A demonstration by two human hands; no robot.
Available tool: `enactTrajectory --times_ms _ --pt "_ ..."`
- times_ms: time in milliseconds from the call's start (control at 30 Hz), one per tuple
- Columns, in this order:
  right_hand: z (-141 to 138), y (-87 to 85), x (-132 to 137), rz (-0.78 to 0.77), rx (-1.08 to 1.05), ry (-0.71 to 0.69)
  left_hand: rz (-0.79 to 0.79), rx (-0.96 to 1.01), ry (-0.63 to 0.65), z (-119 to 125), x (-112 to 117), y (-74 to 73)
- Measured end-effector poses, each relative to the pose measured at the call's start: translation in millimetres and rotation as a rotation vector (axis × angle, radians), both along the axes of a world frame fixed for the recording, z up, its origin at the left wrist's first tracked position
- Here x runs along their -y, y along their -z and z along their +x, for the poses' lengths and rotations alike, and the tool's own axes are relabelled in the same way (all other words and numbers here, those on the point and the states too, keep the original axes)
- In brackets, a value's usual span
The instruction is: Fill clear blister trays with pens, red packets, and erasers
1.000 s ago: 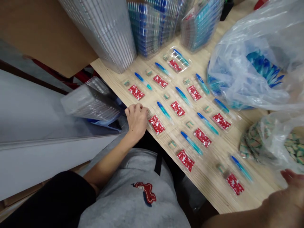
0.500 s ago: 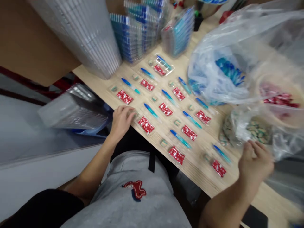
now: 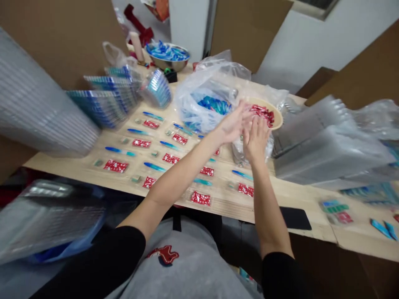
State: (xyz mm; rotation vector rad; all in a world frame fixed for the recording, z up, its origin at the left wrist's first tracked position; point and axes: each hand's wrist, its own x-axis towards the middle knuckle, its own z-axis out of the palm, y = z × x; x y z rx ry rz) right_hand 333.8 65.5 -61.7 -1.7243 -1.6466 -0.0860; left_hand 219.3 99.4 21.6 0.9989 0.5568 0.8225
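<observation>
**A:** Where did the hands end up in that shot?

**B:** Both were up near the far end of the pale wood table (image 3: 224, 209), toward the upper right of the frame, by a round tan bowl (image 3: 278, 118) heaped with red foil sachets (image 3: 263, 114). The left hand (image 3: 233, 123) and right hand (image 3: 255, 139) were close together just in front of the rim, fingers loosely spread and not clearly pinching anything. Couldn't tell if something small sat between them, tbh.

**A:** How much was laid out by then?

**B:** Quite a lot. Rows of clear plastic blister trays (image 3: 124, 160) covered the middle of the table, with blue-and-teal plastic tubes (image 3: 120, 151) and small green pieces (image 3: 98, 162) set out alongside more sachets. The left forearm hid a few.

**A:** And what was left?

**B:** Plenty. The bowl was well filled, and a crinkly clear plastic bag (image 3: 205, 104) at top centre held a pile of blue parts. A tall stack of clear trays (image 3: 43, 99) stood at far left.
</observation>
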Motion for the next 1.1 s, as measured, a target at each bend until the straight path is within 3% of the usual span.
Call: enactTrajectory --times_ms 67,100,200,267,333,467,533,567,667,767,867,967,1100 --pt "23.4 -2.5 3.7 -0.012 -0.008 0.112 0.029 -0.081 -0.115 9.9 -0.7 -11.4" --pt "28.2 -4.1 6.6 0.012 0.002 0.105 0.043 -0.115 -0.145 13.5 0.8 -12.7" --pt "19.2 -9.5 13.5 0.067 0.079 -0.065 0.094 -0.208 -0.090 16.5 11.5 -3.9" --pt "9.4 -11.3 19.4 0.008 0.116 -0.119 0.159 -0.256 -0.008 2.2 20.8 7.3" --pt "8.2 -7.6 31.9 -0.026 0.090 -0.077 0.240 -0.331 -0.057 -31.7 30.9 20.6" --pt "14.5 27.1 86.3 0.022 -0.163 -0.046 0.306 -0.635 -0.421 -132.9 65.8 57.7" --pt "3.8 54.8 121.3 -0.143 -0.342 -0.110 0.238 -0.741 -0.412 -173.5 92.9 82.6" --pt "-6.2 68.9 137.3 -0.254 -0.436 -0.153 0.200 -0.803 -0.347 -186.7 107.2 95.9" --pt "-44.4 102.8 169.3 -0.473 -0.616 -0.152 0.194 -0.990 -0.265 -197.4 144.7 134.0" --pt "-72.1 115.7 178.9 -0.537 -0.637 -0.089 0.191 -1.086 -0.258 -185.5 167.2 157.4" --pt "-78.5 109.2 183.9 -0.559 -0.631 -0.084 0.191 -1.070 -0.194 -180.4 180.2 157.7" --pt "-74.0 93.0 189.2 -0.573 -0.683 -0.089 0.222 -1.021 -0.150 -187.2 184.6 141.9" --pt "-72.8 76.0 168.7 -0.509 -0.679 -0.077 0.216 -0.999 -0.231 -187.1 157.1 126.0"
